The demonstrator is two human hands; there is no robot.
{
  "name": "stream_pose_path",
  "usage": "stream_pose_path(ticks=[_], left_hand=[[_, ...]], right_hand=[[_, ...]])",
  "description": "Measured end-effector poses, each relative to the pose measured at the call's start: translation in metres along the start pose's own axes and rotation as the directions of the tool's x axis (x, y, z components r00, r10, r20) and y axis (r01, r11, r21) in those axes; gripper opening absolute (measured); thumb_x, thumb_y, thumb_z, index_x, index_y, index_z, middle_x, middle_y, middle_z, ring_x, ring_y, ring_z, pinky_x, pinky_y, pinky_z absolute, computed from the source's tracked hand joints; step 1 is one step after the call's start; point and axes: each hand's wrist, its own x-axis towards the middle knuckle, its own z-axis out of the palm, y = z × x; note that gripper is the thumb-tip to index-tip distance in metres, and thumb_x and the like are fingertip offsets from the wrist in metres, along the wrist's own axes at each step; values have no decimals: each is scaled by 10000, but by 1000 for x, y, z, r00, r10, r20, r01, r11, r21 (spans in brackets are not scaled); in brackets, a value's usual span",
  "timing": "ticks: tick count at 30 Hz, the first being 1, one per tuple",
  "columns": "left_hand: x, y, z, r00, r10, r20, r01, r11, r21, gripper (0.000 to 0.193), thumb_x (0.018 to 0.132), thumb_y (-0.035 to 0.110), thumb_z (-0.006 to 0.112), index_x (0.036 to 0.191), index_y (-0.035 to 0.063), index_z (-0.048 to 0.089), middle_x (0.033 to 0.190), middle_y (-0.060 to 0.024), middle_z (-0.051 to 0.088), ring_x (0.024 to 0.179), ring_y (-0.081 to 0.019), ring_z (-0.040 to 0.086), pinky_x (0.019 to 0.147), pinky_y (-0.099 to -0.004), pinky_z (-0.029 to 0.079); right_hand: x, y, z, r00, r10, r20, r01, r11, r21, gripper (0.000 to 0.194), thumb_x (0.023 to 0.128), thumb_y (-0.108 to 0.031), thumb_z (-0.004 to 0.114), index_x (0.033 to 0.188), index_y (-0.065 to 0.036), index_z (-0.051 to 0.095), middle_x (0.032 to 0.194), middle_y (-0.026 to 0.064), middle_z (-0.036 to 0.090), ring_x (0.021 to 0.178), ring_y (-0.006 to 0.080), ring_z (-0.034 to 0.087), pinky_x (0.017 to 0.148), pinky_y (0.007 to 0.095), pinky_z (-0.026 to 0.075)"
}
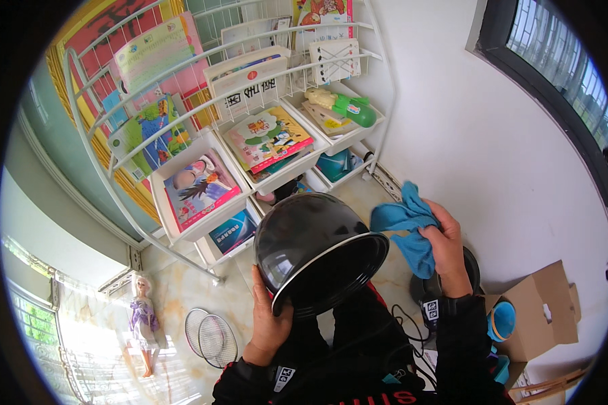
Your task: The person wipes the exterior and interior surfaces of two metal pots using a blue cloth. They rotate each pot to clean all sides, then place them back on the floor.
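My left hand (271, 319) grips the near left edge of a glossy black, dome-shaped vessel (304, 233), perhaps a bowl or a helmet. It is tilted on its side, its pale-edged opening towards me; the inside is too dark to make out. In my right hand (443, 243) is a crumpled blue cloth (410, 223), pinched between thumb and fingers. The cloth's left corner comes close to the vessel's rim, and I cannot tell whether they touch.
Ahead stands a white wire rack (233, 101) with books and bins. A doll (143, 324) and badminton rackets (211, 338) lie on the floor at left. To the right are a cardboard box (537, 309), a dark round container (471, 268) and a black cable (403, 324).
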Motion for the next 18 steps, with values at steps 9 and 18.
stream_pose_path(ticks=[9, 18], left_hand=[[-2, 2, -1, 999, 48, -12, -48, 998, 40, 934, 786, -59, 583, 1558, 11, 61, 1406, -309, 391, 1237, -469, 485, 999, -423, 446], [-4, 5, -9, 999, 36, 12, -37, 997, 62, 981, 726, -85, 563, 1561, 17, 59, 1363, -286, 403, 1194, -449, 509, 965, -399, 468]], right_hand=[[-16, -55, 152, 597, -372, 711, 769, 519, -374, 232, 763, -144, 678, 976, -81, 610, 932, 73, 584, 908, 319, 580, 780, 458, 461], [-6, -5, 77, 962, -12, 273, 55, 987, -151, 210, 884, -116, 570, 1069, -30, 618, 897, 50, 619, 873, 184, 602, 742, 319, 477]])
